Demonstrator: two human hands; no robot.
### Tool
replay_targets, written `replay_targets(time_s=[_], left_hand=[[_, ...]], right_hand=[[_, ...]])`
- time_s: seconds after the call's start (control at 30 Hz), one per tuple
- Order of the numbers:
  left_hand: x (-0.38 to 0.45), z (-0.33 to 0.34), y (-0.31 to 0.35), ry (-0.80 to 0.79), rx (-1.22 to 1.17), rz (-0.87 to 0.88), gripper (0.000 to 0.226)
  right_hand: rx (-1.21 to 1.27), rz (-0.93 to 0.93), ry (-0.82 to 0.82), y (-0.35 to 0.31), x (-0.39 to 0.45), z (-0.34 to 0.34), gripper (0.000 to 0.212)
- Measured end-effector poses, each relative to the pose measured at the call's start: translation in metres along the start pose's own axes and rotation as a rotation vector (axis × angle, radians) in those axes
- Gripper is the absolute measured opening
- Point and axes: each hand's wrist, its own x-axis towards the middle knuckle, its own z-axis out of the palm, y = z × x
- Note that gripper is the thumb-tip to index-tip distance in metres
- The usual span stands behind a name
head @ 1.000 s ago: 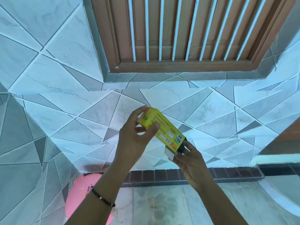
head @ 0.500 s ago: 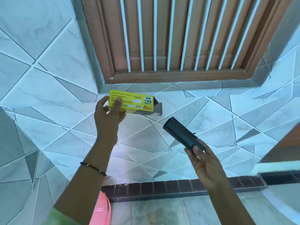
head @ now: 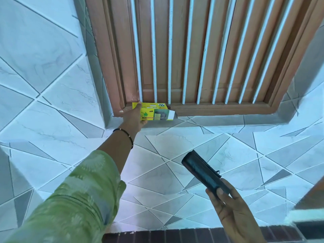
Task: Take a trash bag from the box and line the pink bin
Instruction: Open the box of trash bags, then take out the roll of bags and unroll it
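Note:
The yellow trash bag box [head: 156,114] lies on its side on the grey window ledge [head: 219,122], its right end flap hanging open. My left hand [head: 134,118] is stretched up to the box's left end and grips it, fingers over the top edge. Lower right, my right hand [head: 231,211] holds a black roll of trash bags [head: 203,171] by its near end, the roll pointing up and left, away from the wall. The pink bin is out of view.
A wooden window frame [head: 119,71] with white vertical bars [head: 185,67] fills the top. Grey and white tiled wall [head: 52,102] surrounds it. A dark brick-pattern strip [head: 157,235] runs along the bottom edge. A brown and white edge [head: 313,206] shows at the far right.
The black roll came out of the box into my right hand. My left hand carried the box up and set it on the window ledge. The view tilted up; the pink bin left the frame.

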Motion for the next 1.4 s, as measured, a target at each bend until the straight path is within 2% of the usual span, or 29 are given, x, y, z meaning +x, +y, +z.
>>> replay_targets(time_s=[0.07, 0.17, 0.23, 0.27, 0.33, 0.43, 0.5, 0.6, 0.73, 0.8, 0.87, 0.9, 0.97, 1.03, 1.07, 1.13, 1.2, 1.4], left_hand=[[0.011, 0.005, -0.002, 0.013, 0.076, -0.014, 0.048], [0.020, 0.010, -0.009, 0.097, 0.200, 0.017, 0.022], [0.030, 0.008, -0.016, 0.124, 0.385, 0.044, 0.021], [0.038, 0.005, -0.021, 0.117, 0.507, 0.049, 0.038], [0.050, -0.001, -0.029, 0.215, 0.731, 0.038, 0.062], [0.051, 0.003, -0.033, 0.269, 0.703, 0.129, 0.078], [0.050, 0.005, -0.035, 0.302, 0.676, 0.116, 0.088], [0.049, 0.007, -0.038, 0.324, 0.533, 0.110, 0.088], [0.054, 0.001, -0.040, 0.260, 0.231, 0.052, 0.075], [0.032, -0.008, -0.046, 0.202, 0.227, 0.119, 0.045], [-0.015, -0.023, -0.063, -0.018, 0.325, 0.130, 0.020], [-0.042, -0.031, -0.072, -0.187, 0.405, 0.084, 0.020], [-0.088, -0.050, -0.084, -0.537, 0.609, -0.091, 0.039], [-0.122, -0.075, -0.099, -0.789, 0.788, -0.262, 0.053], [-0.134, -0.087, -0.105, -0.861, 0.771, -0.312, 0.056], [-0.156, -0.108, -0.112, -0.847, 0.608, -0.347, 0.053], [-0.171, -0.123, -0.122, -0.757, 0.507, -0.269, 0.041], [-0.209, -0.129, -0.153, -0.462, 0.480, 0.006, 0.015]], right_hand=[[-0.012, 0.023, 0.030, 0.001, 0.001, -0.002, 0.023], [-0.027, 0.053, 0.041, 0.002, 0.004, 0.001, 0.023], [-0.030, 0.066, 0.042, 0.003, 0.006, 0.003, 0.025], [-0.029, 0.072, 0.043, 0.004, 0.007, 0.004, 0.027], [-0.029, 0.092, 0.049, 0.006, 0.006, 0.005, 0.025], [-0.023, 0.149, 0.084, 0.013, 0.005, 0.004, 0.026], [-0.037, 0.193, 0.090, 0.019, 0.002, 0.006, 0.027], [-0.070, 0.243, 0.087, 0.026, -0.001, 0.010, 0.030], [-0.085, 0.272, 0.068, 0.035, -0.003, 0.008, 0.026], [-0.069, 0.257, 0.059, 0.039, -0.008, 0.006, 0.028], [-0.056, 0.211, 0.036, 0.040, -0.013, 0.003, 0.034], [-0.066, 0.196, 0.024, 0.039, -0.015, 0.004, 0.039], [-0.086, 0.184, 0.000, 0.037, -0.013, 0.006, 0.047], [-0.103, 0.185, -0.022, 0.037, -0.014, 0.007, 0.045], [-0.102, 0.194, -0.031, 0.038, -0.016, 0.007, 0.042], [-0.111, 0.200, -0.028, 0.042, -0.023, 0.006, 0.040], [-0.101, 0.206, -0.023, 0.048, -0.027, 0.005, 0.041], [-0.181, 0.273, 0.011, 0.071, -0.037, 0.015, 0.030]])
